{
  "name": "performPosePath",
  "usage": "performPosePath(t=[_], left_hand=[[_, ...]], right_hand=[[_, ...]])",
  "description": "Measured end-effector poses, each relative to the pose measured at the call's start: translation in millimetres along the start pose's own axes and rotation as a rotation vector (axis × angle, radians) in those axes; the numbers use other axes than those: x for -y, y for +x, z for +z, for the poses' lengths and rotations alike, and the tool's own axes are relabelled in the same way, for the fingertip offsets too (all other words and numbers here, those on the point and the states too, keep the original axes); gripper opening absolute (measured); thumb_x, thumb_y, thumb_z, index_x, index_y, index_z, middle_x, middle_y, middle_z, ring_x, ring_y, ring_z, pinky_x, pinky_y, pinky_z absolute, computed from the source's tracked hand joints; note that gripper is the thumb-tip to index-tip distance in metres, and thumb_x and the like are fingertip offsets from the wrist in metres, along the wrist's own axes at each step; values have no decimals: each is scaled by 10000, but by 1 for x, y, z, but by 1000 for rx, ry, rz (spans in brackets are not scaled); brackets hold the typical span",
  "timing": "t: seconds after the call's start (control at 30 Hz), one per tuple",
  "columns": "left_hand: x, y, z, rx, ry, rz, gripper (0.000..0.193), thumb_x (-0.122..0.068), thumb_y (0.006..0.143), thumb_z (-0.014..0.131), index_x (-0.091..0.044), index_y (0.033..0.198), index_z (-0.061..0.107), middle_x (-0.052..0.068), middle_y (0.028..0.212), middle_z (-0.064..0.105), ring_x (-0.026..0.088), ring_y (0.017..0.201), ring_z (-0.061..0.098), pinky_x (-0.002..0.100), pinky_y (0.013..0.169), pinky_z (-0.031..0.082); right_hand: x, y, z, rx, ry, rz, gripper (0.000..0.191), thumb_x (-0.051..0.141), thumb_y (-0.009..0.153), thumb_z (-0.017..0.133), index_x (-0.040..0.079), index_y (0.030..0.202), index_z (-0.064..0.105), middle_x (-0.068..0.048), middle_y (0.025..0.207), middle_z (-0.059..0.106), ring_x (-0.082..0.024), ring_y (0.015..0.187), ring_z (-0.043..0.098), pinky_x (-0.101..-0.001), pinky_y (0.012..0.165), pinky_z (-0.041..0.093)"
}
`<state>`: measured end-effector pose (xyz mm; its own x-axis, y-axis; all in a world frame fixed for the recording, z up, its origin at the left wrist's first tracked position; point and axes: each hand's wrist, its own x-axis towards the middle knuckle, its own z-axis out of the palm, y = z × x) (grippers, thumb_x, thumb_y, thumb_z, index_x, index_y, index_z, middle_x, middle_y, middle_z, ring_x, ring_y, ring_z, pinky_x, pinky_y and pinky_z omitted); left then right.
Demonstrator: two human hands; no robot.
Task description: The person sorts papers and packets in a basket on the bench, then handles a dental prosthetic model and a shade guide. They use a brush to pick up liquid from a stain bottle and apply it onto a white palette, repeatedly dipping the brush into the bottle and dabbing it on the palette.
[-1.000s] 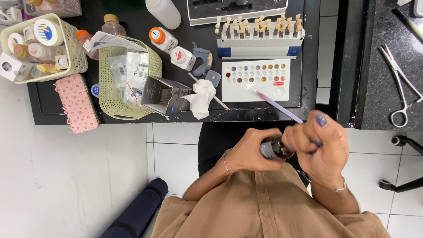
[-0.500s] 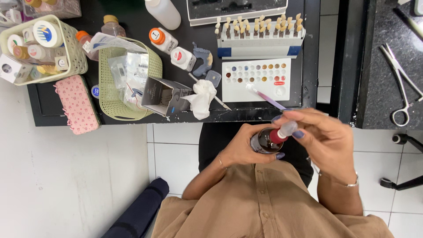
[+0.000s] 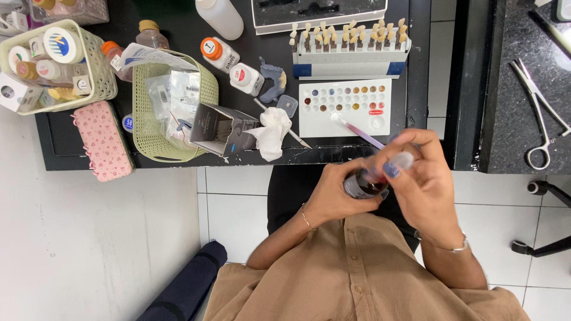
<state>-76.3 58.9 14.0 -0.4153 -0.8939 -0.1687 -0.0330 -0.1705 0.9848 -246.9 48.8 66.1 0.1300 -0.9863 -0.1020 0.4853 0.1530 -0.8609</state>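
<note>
Left hand: we see our left hand wrapped around a small dark bottle, fingers closed on its body, held in the air in front of our chest and below the table edge.
Right hand: our right hand pinches the pale cap at the bottle's top; a thin lilac-handled brush is tucked between the same fingers and points up towards the table.
Bottle, handling: we judge it light, rigid and probably glass, so breakable and a little slick; the body is the sound place to grip, the cap only for turning.
Bottle, position: it sits between both hands, touching each, tilted slightly.
Palette: a white tray with small wells of colour lies just beyond the brush tip.
Further out: a crumpled tissue, a rack of tooth shade tabs and a green basket stand on the black table.
</note>
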Motion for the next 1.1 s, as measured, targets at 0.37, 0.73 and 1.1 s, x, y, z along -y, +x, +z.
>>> performPosePath(t=[0.37, 0.73, 1.1], left_hand=[[22, -3, -7, 312, -62, 39, 406, -151, 693, 816, -11, 1061, 713, 64, 832, 712, 50, 786, 646, 260, 764, 554], [33, -8, -16, 365, -209, 190, 420, -204, 682, 837, -22, 1028, 684, 24, 860, 698, 52, 788, 659, 235, 756, 537], [21, -5, -24, 222, -201, 196, 366, -140, 744, 821, -17, 1061, 687, 19, 917, 693, 65, 820, 624, 243, 809, 533]], right_hand=[[-19, -22, -17, 186, -456, -43, 285, -3, 927, 699, 101, 795, 469, 15, 719, 544, -57, 635, 515, -250, 555, 412], [3, -9, 0, 291, -270, -66, 453, 58, 686, 865, 4, 1008, 552, -64, 1056, 585, -183, 1053, 613, -318, 926, 552], [10, -2, -5, 364, -319, -25, 334, -13, 870, 727, -58, 1194, 663, -187, 1262, 688, -270, 1237, 657, -394, 1080, 550]])
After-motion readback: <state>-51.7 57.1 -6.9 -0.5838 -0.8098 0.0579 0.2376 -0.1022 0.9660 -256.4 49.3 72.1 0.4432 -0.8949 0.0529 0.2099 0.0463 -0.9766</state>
